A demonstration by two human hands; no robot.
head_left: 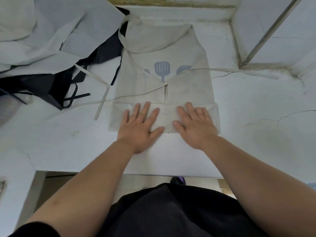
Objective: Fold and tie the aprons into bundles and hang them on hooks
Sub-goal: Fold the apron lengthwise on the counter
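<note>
Apron (pixel 164 53), beige with a blue utensil print, lies flat on a white table (pixel 256 117), its sides folded inward and its near end turned up into a flat band. Left hand (pixel 139 124) and right hand (pixel 195 124) press side by side on that band, fingers straight and spread, gripping nothing. One tie (pixel 239 71) trails right. More aprons (pixel 51 48), pale and black, lie heaped at the far left.

The white, cracked tabletop (pixel 256 117) carries a beige apron (pixel 164 48) laid flat at its middle, near end folded over, and a heap of pale and black aprons (pixel 51 40) toward its far left corner.
</note>
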